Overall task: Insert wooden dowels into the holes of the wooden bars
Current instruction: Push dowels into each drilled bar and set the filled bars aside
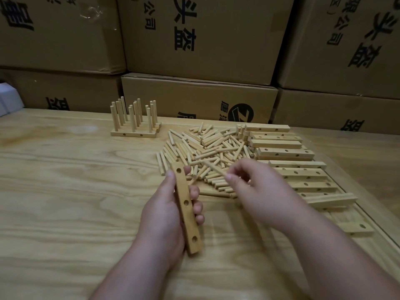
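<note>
My left hand (164,213) grips a wooden bar (185,204) with three empty holes along its upper face, held lengthwise and pointing away from me. My right hand (257,191) pinches one dowel (213,167) between thumb and fingers; the dowel slants up to the left, just right of the bar's far end. Behind both hands lies a loose heap of dowels (207,150). Several empty bars (287,154) are stacked in rows at the right. Finished bars with upright dowels (134,120) stand at the back left.
Everything rests on a wooden table (71,182). Stacked cardboard boxes (199,40) form a wall right behind it. A single bar (357,229) lies near the table's right edge. A white object (8,98) sits at the far left.
</note>
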Motion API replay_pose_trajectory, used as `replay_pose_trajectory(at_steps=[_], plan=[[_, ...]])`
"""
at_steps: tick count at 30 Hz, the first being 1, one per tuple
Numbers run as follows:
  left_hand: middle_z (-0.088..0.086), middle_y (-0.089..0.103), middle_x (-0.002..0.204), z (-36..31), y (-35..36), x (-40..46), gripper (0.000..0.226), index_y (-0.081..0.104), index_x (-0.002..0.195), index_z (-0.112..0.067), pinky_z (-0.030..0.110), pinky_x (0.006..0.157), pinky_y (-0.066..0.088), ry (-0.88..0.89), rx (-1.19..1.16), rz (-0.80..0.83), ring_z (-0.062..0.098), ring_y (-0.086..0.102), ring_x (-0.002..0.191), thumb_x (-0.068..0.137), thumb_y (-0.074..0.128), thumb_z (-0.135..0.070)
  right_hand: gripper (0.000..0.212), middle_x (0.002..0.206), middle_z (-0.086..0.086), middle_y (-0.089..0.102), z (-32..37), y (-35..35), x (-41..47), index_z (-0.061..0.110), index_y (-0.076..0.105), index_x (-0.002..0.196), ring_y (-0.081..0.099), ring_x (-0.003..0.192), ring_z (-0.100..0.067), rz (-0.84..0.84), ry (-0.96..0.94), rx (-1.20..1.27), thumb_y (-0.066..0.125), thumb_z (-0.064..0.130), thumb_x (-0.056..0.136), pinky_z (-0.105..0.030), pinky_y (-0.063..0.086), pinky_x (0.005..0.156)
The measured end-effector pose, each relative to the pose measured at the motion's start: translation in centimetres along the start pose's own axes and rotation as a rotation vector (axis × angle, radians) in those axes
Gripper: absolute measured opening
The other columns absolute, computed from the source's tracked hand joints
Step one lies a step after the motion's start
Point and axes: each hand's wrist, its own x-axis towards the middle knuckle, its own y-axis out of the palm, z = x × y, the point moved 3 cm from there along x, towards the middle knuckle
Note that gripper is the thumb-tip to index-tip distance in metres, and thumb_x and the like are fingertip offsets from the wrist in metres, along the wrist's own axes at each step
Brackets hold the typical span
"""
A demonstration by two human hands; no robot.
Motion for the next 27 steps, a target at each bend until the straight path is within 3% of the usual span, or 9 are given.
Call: replay_pose_trajectory(at_steps=[4, 11, 17, 22, 27], plan=[[0.006, 0.06, 0.07, 0.1, 0.0, -0.1, 0.036, 0.072, 0.108, -0.017, 0.028, 0.042, 0.046, 0.012, 0.035, -0.007, 0.018, 0.053, 0.048, 0.101, 0.048, -0.043, 0.009, 0.076, 0.013, 0.069, 1.6, -2.2, -0.4, 0.037, 0.064, 0.088, 0.059, 0.058, 0.0, 0.059, -0.048, 0.208, 0.061, 0.037, 0.096, -0.017, 0.049, 0.048], [0.01, 0.068, 0.076, 0.2, 0.2, -0.2, 0.033, 0.07, 0.111, -0.012, 0.031, 0.045, 0.054, -0.001, 0.066, 0.046, 0.02, 0.062, 0.053, 0.096, 0.054, -0.037, 0.008, 0.083, 0.025, 0.065, 2.0, -2.4, -0.7, 0.037, 0.067, 0.087, 0.06, 0.07, 0.001, 0.066, -0.061, 0.084, 0.065, 0.041, 0.093, -0.02, 0.049, 0.053], [0.01, 0.071, 0.083, 0.3, 0.1, 0.0, 0.052, 0.066, 0.116, -0.008, 0.032, 0.051, 0.057, 0.023, 0.109, 0.067, 0.019, 0.066, 0.06, 0.074, 0.067, -0.038, 0.011, 0.071, 0.02, 0.065, 2.1, -2.8, -0.7, 0.035, 0.069, 0.082, 0.055, 0.057, 0.001, 0.018, -0.1, 0.134, 0.068, 0.037, 0.092, -0.012, 0.042, 0.045], [0.009, 0.07, 0.081, 0.5, -0.1, 0.1, 0.044, 0.067, 0.104, -0.008, 0.031, 0.054, 0.058, 0.021, 0.113, 0.078, 0.017, 0.066, 0.061, 0.072, 0.071, -0.038, 0.01, 0.074, 0.011, 0.07, 2.2, -2.9, -0.6, 0.035, 0.072, 0.083, 0.064, 0.063, -0.008, -0.023, -0.107, 0.241, 0.07, 0.031, 0.092, -0.018, 0.051, 0.049], [0.006, 0.063, 0.072, 0.6, -0.3, 0.2, 0.033, 0.072, 0.09, -0.013, 0.032, 0.054, 0.057, 0.022, 0.131, 0.084, 0.015, 0.062, 0.059, 0.071, 0.074, -0.039, 0.012, 0.073, 0.011, 0.072, 2.3, -2.9, -0.7, 0.035, 0.075, 0.082, 0.064, 0.064, -0.006, -0.015, -0.095, 0.276, 0.072, 0.028, 0.091, -0.01, 0.046, 0.046]])
